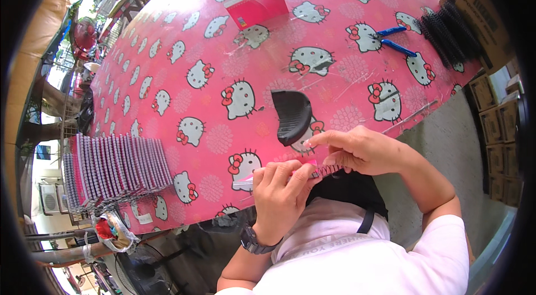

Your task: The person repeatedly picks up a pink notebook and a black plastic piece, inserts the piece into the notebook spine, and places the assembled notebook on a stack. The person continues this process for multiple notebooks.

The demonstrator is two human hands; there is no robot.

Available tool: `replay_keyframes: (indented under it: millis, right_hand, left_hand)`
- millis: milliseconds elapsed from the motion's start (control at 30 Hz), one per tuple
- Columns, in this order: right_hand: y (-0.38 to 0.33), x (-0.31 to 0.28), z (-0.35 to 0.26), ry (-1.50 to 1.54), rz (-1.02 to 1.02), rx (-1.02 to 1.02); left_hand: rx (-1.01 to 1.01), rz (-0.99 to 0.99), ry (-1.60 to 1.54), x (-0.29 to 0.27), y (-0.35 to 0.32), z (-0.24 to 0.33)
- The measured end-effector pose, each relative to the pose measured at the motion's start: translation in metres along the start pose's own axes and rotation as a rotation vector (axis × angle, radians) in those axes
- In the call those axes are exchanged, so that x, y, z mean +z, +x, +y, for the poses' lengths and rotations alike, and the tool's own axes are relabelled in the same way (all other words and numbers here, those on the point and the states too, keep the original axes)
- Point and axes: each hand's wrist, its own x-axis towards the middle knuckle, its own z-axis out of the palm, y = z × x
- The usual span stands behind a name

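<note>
Take the black ribbed half-moon piece [292, 116] as the landmark. It lies on the pink table cover [218, 140], close to the table's near edge, which runs away from it to the lower left and the upper right. The grey floor [432, 141] shows beyond that edge to its right. The widest stretch of bare cover spreads to its left and beyond it.

Just nearer the person than the piece, at the edge, is a pink booklet [243, 183] with a dark spiral coil [328, 170] at its right end. The left hand [282, 192] has its fingers curled down over the booklet, gripping it. The right hand [365, 152] has its index finger stretched toward the piece and its thumb at the coil; I cannot tell whether it pinches the wire.

Well left of the piece, spiral-bound notebooks [120, 166] stand stacked near the edge; below them a plastic-lined container [124, 241] holds red and other coloured scraps. Beyond the piece stands a pink box [259, 7], its contents hidden. Far to its upper right are blue-handled pliers [397, 48], black coils [451, 35] and a cardboard box [483, 13], its inside not visible.
</note>
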Motion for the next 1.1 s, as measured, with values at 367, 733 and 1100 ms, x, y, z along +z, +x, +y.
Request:
replay_keyframes:
  millis: [367,733,1100]
  right_hand:
    - [0.083,-0.014,0.028,-0.763,-0.091,-0.144]
    - [0.05,-0.02,0.046,-0.194,0.106,-0.128]
    - [0.016,-0.006,0.029,0.119,-0.048,-0.06]
  left_hand:
    - [0.0,-0.004,-0.052,-0.004,-0.003,-0.002]
    - [0.079,-0.021,0.066,-0.007,0.0,-0.009]
    - [0.099,0.073,0.042,-0.013,-0.015,-0.036]
